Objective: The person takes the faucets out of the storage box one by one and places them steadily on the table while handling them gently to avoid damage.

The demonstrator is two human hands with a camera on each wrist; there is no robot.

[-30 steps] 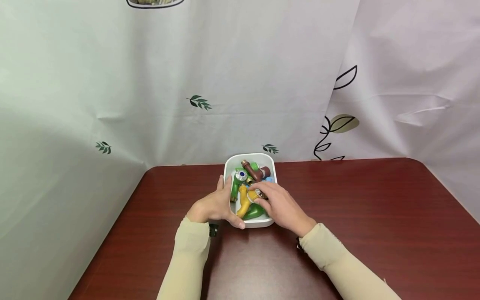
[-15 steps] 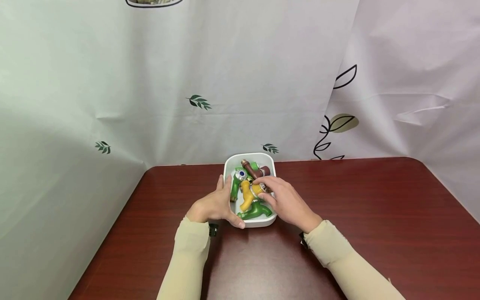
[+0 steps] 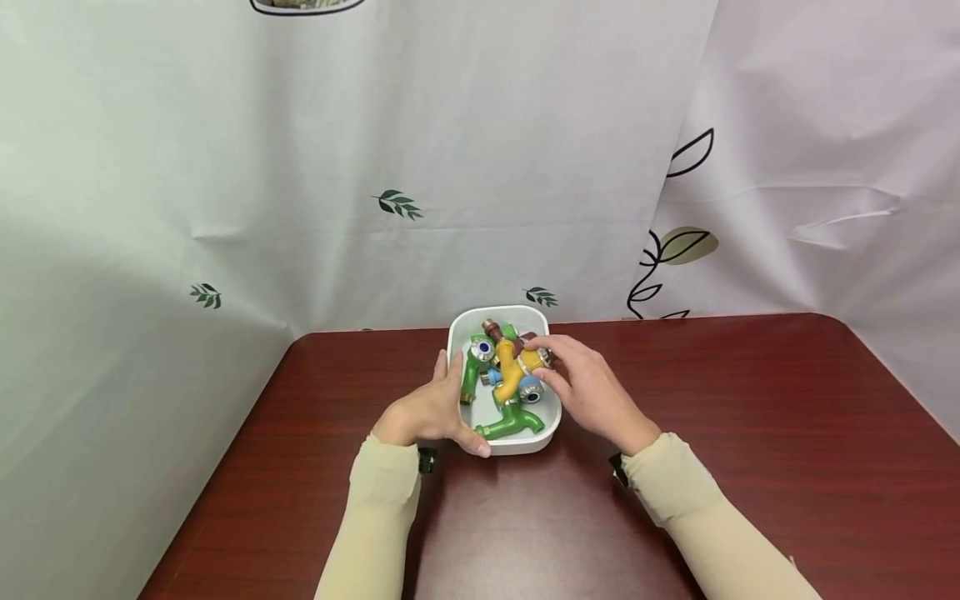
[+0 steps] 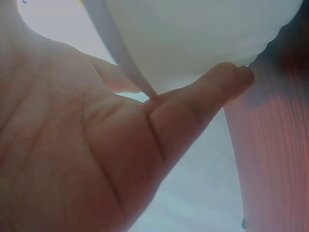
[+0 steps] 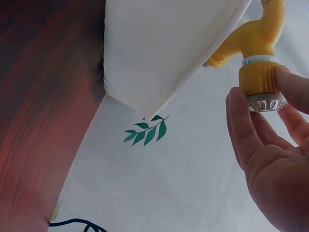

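Note:
My right hand (image 3: 596, 390) pinches a yellow tap (image 3: 512, 372) by its ribbed knob between thumb and fingertips. In the right wrist view the yellow tap (image 5: 260, 36) is raised beside the rim of a white plastic bin (image 5: 164, 48). In the bin (image 3: 555, 417), a green tap (image 3: 512, 422) lies at the front and another green tap (image 3: 472, 371) along the left side. A blue tap (image 3: 529, 389) and a brown tap (image 3: 492, 330) are partly hidden beneath the yellow one. My left hand (image 3: 427, 408), fingers straight, rests against the bin's left side, its thumb along the front.
The bin stands near the far edge of a dark red wooden table (image 3: 712, 400). Close behind hangs a pale curtain (image 3: 480, 167) with leaf prints; another pale stretch borders the table on the left.
My right hand has moved right and away from me, lifting the yellow tap off the others. The blue tap and front green tap now show more. My left hand has stayed put.

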